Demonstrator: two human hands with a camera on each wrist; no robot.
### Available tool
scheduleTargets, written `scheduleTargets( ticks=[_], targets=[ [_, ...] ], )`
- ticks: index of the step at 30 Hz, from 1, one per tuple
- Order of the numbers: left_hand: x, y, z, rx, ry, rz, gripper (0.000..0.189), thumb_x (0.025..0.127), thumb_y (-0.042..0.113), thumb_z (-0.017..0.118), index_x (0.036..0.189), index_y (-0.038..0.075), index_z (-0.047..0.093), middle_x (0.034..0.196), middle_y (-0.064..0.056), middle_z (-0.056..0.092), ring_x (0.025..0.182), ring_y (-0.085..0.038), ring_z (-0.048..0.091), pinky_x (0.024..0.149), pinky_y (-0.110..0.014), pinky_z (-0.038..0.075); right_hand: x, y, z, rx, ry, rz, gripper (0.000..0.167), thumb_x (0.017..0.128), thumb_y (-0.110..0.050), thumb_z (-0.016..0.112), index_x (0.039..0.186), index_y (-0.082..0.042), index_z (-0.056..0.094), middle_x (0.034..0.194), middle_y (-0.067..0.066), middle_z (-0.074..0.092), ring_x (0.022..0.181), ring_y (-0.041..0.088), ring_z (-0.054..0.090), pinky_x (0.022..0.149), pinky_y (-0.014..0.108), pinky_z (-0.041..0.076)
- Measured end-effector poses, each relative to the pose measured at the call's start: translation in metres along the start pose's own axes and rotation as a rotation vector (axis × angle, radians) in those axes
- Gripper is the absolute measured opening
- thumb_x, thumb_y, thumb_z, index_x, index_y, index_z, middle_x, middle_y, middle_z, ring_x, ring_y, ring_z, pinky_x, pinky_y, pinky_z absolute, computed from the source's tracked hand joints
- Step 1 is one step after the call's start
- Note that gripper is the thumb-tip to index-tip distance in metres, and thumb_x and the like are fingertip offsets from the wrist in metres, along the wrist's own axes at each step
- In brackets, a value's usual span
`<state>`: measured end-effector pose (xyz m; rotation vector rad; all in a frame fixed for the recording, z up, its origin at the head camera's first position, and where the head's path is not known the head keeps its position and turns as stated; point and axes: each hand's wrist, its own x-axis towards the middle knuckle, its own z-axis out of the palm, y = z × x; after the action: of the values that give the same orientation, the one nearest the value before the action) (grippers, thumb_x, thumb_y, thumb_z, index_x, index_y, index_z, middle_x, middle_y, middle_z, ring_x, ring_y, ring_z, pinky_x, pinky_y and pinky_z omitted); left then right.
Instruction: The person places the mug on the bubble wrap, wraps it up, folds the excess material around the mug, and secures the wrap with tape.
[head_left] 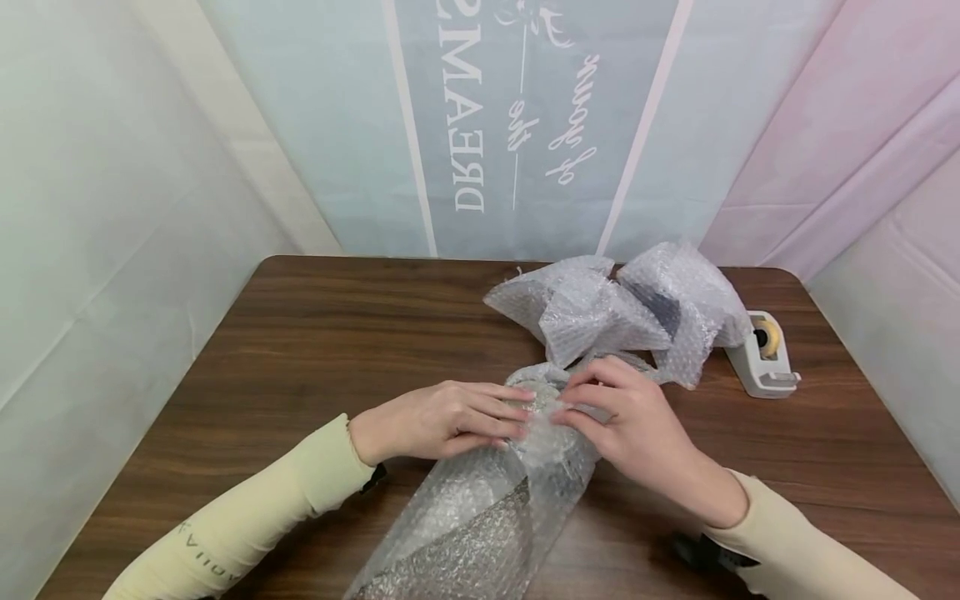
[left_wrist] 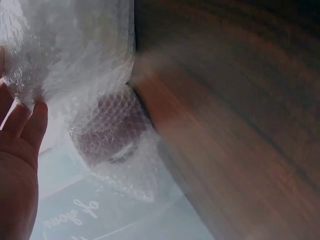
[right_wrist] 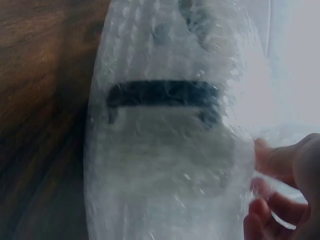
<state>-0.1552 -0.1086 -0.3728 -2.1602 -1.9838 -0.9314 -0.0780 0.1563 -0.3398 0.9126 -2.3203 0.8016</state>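
Note:
A bundle in clear bubble wrap [head_left: 480, 508] lies on the table at the front middle, a dark bar-like shape showing through the wrap [right_wrist: 165, 150] in the right wrist view. My left hand [head_left: 450, 421] rests on its upper end with fingers fairly straight and side by side. From the other side, my right hand [head_left: 630, 417] pinches the wrap there with bent fingers and thumb. In the right wrist view, the right fingertips [right_wrist: 260, 187] sit at the bundle's edge. Left fingertips [left_wrist: 40, 112] touch the wrap in the left wrist view.
Two more bubble-wrapped bundles, a left one [head_left: 570, 304] and a right one [head_left: 693, 304], lie at the back right of the wooden table [head_left: 315, 333]. Beside them stands a white tape dispenser [head_left: 765, 358] with a yellowish roll. A printed cloth [head_left: 525, 167] hangs behind.

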Motion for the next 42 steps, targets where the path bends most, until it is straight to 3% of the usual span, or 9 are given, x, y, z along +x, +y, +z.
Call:
scheduleTargets(
  ticks=[8, 15, 24, 28, 31, 33, 36, 39, 42],
  targets=[
    [0.001, 0.0, 0.004, -0.027, 0.225, -0.051, 0.028, 0.086, 0.018, 0.08, 0.108, 0.009, 0.064, 0.131, -0.01, 0.054, 0.124, -0.021, 0.052, 0.099, -0.03, 0.047, 0.001, 0.0, 0.015, -0.077, -0.102, 0.15, 0.028, 0.065, -0.018, 0.094, 0.084, -0.016, 0.074, 0.1, -0.004, 0.059, 0.079, 0.011, 0.055, 0.063, 0.027, 0.048],
    [0.001, -0.001, 0.003, 0.118, 0.116, 0.034, 0.022, 0.094, 0.019, 0.071, 0.115, 0.012, 0.073, 0.128, -0.006, 0.06, 0.125, -0.021, 0.051, 0.106, -0.027, 0.041, 0.004, -0.007, 0.011, -0.11, -0.204, 0.392, 0.044, 0.068, -0.02, 0.094, 0.091, -0.016, 0.056, 0.097, -0.003, 0.048, 0.074, 0.013, 0.051, 0.058, 0.027, 0.044],
    [-0.002, -0.003, 0.005, 0.106, 0.102, 0.044, 0.018, 0.094, 0.02, 0.071, 0.109, 0.012, 0.075, 0.125, -0.001, 0.066, 0.125, -0.02, 0.054, 0.105, -0.025, 0.042, -0.017, 0.012, -0.007, -0.051, -0.023, 0.328, 0.031, 0.077, -0.006, 0.084, 0.081, -0.02, 0.057, 0.082, -0.012, 0.053, 0.068, 0.007, 0.052, 0.058, 0.023, 0.046],
    [-0.002, -0.005, 0.005, 0.095, 0.107, 0.043, 0.018, 0.093, 0.021, 0.072, 0.108, 0.012, 0.076, 0.124, 0.0, 0.067, 0.125, -0.019, 0.054, 0.104, -0.025, 0.042, -0.034, 0.024, -0.026, -0.057, -0.077, 0.468, 0.024, 0.085, -0.013, 0.079, 0.08, -0.024, 0.058, 0.071, -0.014, 0.057, 0.061, 0.004, 0.054, 0.055, 0.022, 0.045],
    [-0.002, -0.005, 0.004, 0.088, 0.106, 0.042, 0.018, 0.093, 0.021, 0.073, 0.108, 0.013, 0.076, 0.123, 0.0, 0.068, 0.124, -0.019, 0.055, 0.104, -0.025, 0.042, -0.048, 0.034, -0.039, -0.031, -0.207, 0.642, 0.016, 0.095, -0.027, 0.07, 0.081, -0.022, 0.064, 0.064, -0.012, 0.06, 0.058, 0.006, 0.058, 0.054, 0.024, 0.044],
    [-0.001, -0.005, 0.004, 0.084, 0.102, 0.04, 0.018, 0.093, 0.021, 0.073, 0.109, 0.013, 0.077, 0.123, 0.0, 0.068, 0.124, -0.019, 0.055, 0.104, -0.025, 0.042, -0.057, 0.042, -0.045, 0.053, -0.308, 0.77, 0.024, 0.1, -0.034, 0.061, 0.088, -0.015, 0.069, 0.067, -0.006, 0.064, 0.059, 0.01, 0.061, 0.054, 0.027, 0.048],
    [-0.001, -0.005, 0.003, 0.079, 0.097, 0.037, 0.019, 0.093, 0.022, 0.073, 0.11, 0.013, 0.076, 0.123, 0.0, 0.068, 0.124, -0.019, 0.055, 0.105, -0.025, 0.042, -0.068, 0.055, -0.048, 0.323, -0.408, 0.978, 0.047, 0.106, -0.042, 0.047, 0.112, 0.001, 0.066, 0.083, 0.006, 0.071, 0.071, 0.017, 0.068, 0.06, 0.033, 0.056],
    [-0.001, -0.005, 0.002, 0.077, 0.093, 0.035, 0.02, 0.093, 0.022, 0.073, 0.11, 0.013, 0.076, 0.123, 0.0, 0.068, 0.124, -0.019, 0.055, 0.105, -0.025, 0.042, -0.073, 0.067, -0.046, 0.659, -0.399, 1.135, 0.067, 0.108, -0.045, 0.035, 0.138, 0.014, 0.039, 0.106, 0.016, 0.07, 0.089, 0.021, 0.071, 0.071, 0.041, 0.059],
    [-0.001, -0.005, 0.002, 0.078, 0.086, 0.034, 0.02, 0.093, 0.022, 0.073, 0.111, 0.014, 0.076, 0.124, 0.0, 0.068, 0.124, -0.019, 0.055, 0.105, -0.025, 0.042, -0.072, 0.076, -0.041, 0.878, -0.325, 1.208, 0.075, 0.107, -0.05, 0.03, 0.148, 0.011, 0.017, 0.114, 0.014, 0.068, 0.1, 0.02, 0.068, 0.083, 0.043, 0.057]
  ],
)
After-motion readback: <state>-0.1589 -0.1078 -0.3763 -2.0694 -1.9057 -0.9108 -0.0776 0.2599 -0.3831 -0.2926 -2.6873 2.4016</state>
